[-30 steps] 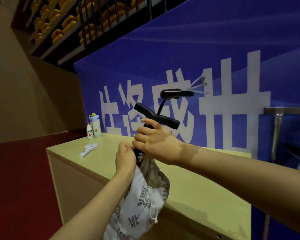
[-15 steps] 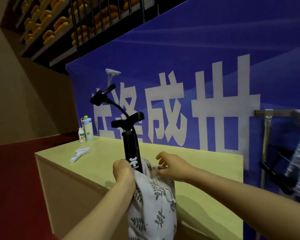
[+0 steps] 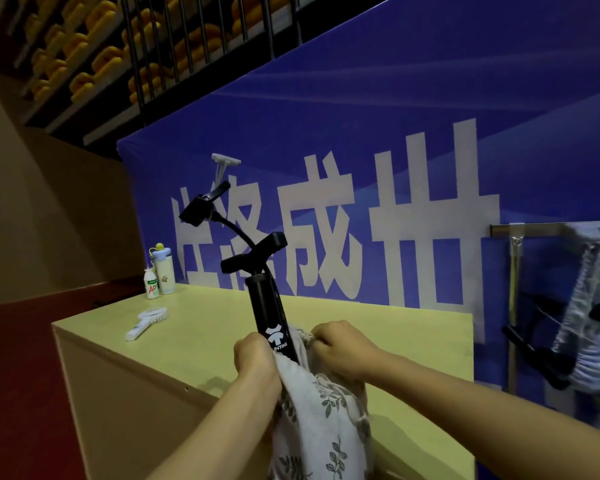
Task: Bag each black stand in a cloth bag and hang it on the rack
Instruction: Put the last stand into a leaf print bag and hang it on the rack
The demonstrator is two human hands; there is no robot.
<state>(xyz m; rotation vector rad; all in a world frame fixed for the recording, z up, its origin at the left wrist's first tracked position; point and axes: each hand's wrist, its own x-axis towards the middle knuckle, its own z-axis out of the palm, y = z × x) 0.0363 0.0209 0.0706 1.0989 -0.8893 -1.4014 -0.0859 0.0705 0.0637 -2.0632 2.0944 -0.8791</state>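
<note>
**Bag mouth half up the black stand, both hands on the rim**

A blue banner (image 3: 395,98) with white lettering fills the back. A pale yellow table (image 3: 395,337) stands in front of it. The rack (image 3: 515,299) is at far right, a metal post and bar, with one bagged item (image 3: 586,344) hanging from it. That item is blurred, probably a finished one.

The leaf-print cloth bag (image 3: 321,420) hangs at the table's near edge. The lower part of the black stand (image 3: 269,310) is inside it, tilted a little left. The tube, cross handle, gooseneck and clamp head (image 3: 201,206) stick well out above the rim.

The left hand (image 3: 253,358) is clenched round the bag rim, holding it against the tube. The right hand (image 3: 343,348) has its fingers curled, pinching the gathered rim on the other side. Whether it has the drawstring itself is unclear.

Step in hand, as judged: closing the bag round the stand.
- Keep the left grip firm so the tube does not slip or tip.
- Pull the right side up and snug, evenly, so the cloth bunches at the neck.
- The top looks too long to fit inside, so cinching below the handle seems the likely finish.
- Leave a loop free for the rack.

Risk: the clamp head may snag the cloth.

Two bottles (image 3: 163,271) and a white handheld fan (image 3: 146,322) sit at the far left of the table, well apart from the work.
</note>
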